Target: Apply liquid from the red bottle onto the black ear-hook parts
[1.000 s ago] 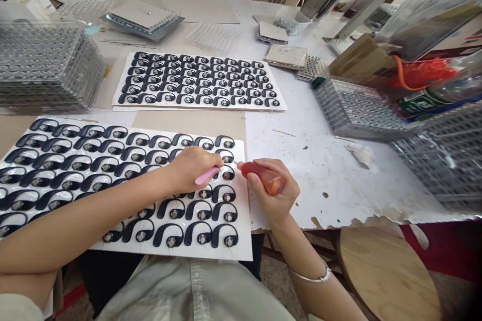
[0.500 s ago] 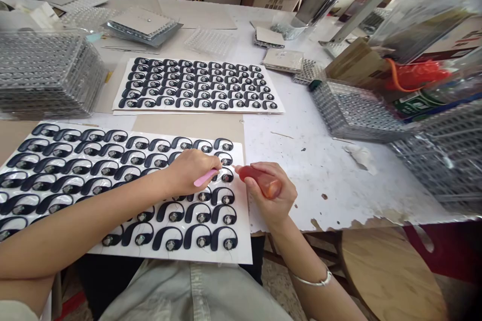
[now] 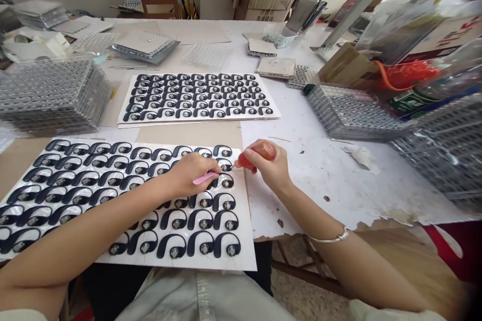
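My left hand (image 3: 194, 173) lies over the near white sheet (image 3: 245, 256), its fingers pinched on slim pink tweezers (image 3: 205, 177). The tips of the tweezers are mostly hidden by the fingers. My right hand (image 3: 271, 163) is wrapped around a red squeeze bottle (image 3: 248, 158), held tilted with its thin nozzle pointing left. The nozzle meets or nearly meets a dark hook-shaped piece (image 3: 226, 164) in the sheet's right column; contact I cannot tell. Rows of similar hook-shaped pieces with round silvery parts, such as this earhook-like one (image 3: 228, 247), cover the sheet.
A second sheet of hook-shaped pieces (image 3: 122, 121) lies farther back. Stacked clear trays stand left (image 3: 56, 95) and right (image 3: 350, 110). An orange-red bag (image 3: 410, 74), cardboard pieces (image 3: 276, 67) and a grey bottle (image 3: 307, 5) sit beyond. The table's front edge is ragged.
My right hand has turned, and the squeeze bottle now tilts the other way, its base raised and nozzle closer to the piece. My left hand keeps its pinch. The view has tipped slightly upward.
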A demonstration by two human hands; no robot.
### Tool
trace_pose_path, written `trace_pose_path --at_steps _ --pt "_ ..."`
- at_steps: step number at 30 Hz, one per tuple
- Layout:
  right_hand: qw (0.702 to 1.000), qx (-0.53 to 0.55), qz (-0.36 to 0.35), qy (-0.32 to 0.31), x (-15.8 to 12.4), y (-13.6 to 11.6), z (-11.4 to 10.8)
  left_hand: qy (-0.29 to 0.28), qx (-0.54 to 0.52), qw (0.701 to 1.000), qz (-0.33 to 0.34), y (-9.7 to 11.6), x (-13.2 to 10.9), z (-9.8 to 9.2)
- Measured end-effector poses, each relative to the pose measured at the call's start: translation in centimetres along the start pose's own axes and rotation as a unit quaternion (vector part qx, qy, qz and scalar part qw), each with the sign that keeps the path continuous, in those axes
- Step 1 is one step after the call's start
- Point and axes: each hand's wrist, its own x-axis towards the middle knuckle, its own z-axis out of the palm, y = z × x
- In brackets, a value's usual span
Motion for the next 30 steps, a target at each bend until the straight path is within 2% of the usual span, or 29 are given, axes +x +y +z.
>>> trace_pose_path --at_steps 3,7,15,25,30 --pt "0.993 0.095 0.071 0.014 0.3 0.7 0.3 0.0 -0.009 1.0 -0.006 0.1 0.1 -0.1" --pt "0.989 0.125 0.062 0.039 -0.4 1.2 0.3 0.008 -0.044 0.999 -0.015 0.1 0.0 -0.1" --pt "0.987 0.129 0.077 0.052 -0.4 1.1 0.1 0.013 -0.075 0.997 -0.028 -0.5 -0.4 0.4" --pt "0.994 0.082 0.057 0.041 -0.5 1.6 0.1 0.014 -0.086 0.995 -0.037 -0.7 -0.4 0.5" --pt "0.994 0.096 0.05 0.033 -0.5 1.4 0.1 0.019 -0.095 0.994 -0.042 -0.7 -0.4 0.5"
